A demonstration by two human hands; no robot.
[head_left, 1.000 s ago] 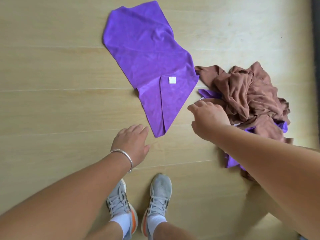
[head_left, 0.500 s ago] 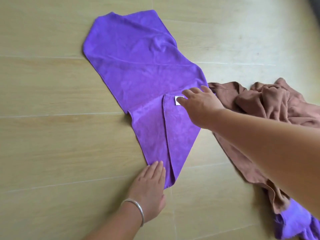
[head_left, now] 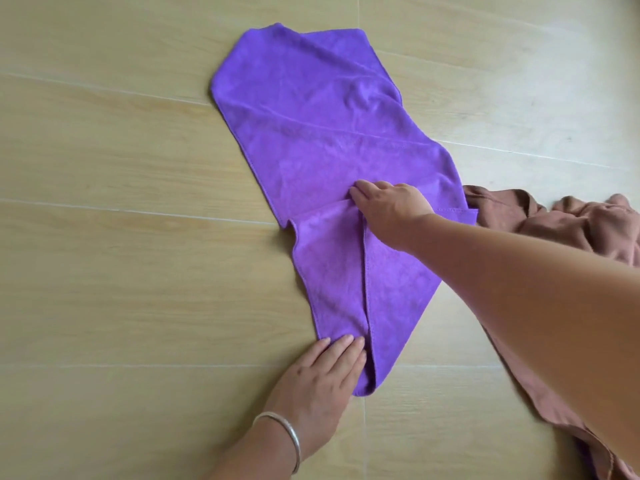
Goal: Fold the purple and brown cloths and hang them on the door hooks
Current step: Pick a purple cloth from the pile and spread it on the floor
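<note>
A purple cloth [head_left: 322,133] lies spread on the wooden floor, its near end folded into two flaps that meet along a seam and taper to a point. My left hand [head_left: 320,379] lies flat with straight fingers on the near tip of the left flap. My right hand [head_left: 388,206] rests on the cloth where the flaps meet, fingers bent at the top of the seam; whether it pinches the fabric is hidden. A brown cloth [head_left: 561,226] lies crumpled to the right, partly behind my right forearm.
The light wooden plank floor [head_left: 121,254] stretches bare to the left and beyond the purple cloth. A brown cloth edge trails toward the lower right corner. No door or hooks are in view.
The view has moved closer over the purple cloth. My right hand slid left onto the top of the flap seam, covering the white label. My left hand moved onto the near tip.
</note>
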